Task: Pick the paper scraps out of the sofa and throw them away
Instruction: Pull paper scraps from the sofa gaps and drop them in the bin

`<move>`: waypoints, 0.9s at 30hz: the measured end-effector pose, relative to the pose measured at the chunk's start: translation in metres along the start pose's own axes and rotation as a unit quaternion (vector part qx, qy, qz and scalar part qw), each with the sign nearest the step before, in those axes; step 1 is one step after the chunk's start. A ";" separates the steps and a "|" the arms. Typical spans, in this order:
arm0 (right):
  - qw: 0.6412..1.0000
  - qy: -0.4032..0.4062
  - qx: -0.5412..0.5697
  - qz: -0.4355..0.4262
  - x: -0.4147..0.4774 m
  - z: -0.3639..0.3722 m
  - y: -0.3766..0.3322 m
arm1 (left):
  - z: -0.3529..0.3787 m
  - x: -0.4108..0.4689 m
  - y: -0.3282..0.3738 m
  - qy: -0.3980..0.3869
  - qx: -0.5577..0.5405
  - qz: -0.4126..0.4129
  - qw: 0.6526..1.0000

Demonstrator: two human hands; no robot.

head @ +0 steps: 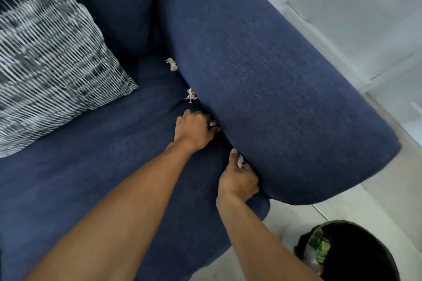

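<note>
Both my hands at the crease of the navy sofa.
My left hand curls its fingers around a paper scrap at the armrest; two more scraps wait beyond those fingertips. My right hand pinches another scrap. The black bin sits beyond it.

Head view looks steeply down, close over sofa.
</note>
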State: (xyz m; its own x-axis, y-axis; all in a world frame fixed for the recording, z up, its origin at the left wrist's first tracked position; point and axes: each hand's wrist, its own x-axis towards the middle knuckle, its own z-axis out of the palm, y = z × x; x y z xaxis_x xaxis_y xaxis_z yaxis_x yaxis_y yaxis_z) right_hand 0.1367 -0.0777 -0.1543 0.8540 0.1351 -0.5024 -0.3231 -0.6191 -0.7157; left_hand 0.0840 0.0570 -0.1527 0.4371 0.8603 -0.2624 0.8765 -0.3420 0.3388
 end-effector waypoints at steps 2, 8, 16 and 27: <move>1.000 0.002 0.016 0.025 0.005 0.004 0.003 | 0.006 0.001 0.000 0.015 -0.001 -0.011 1.000; 0.993 -0.030 0.081 0.081 0.009 -0.004 -0.004 | 0.000 -0.003 0.001 0.025 -0.041 -0.017 0.999; 0.994 -0.101 0.045 -0.027 -0.020 -0.042 -0.029 | -0.043 -0.033 0.004 0.054 -0.101 0.008 0.993; 0.942 -0.174 -0.034 -0.285 -0.050 -0.129 -0.141 | -0.165 -0.083 0.063 0.091 -0.125 0.059 0.986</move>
State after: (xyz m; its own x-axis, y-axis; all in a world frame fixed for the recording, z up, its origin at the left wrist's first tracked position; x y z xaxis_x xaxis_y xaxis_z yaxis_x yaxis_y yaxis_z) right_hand 0.1925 -0.0970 0.0342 0.6922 0.6984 -0.1821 0.1848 -0.4153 -0.8907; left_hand 0.0702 0.0266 0.0395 0.4699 0.8814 -0.0486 0.7346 -0.3600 0.5751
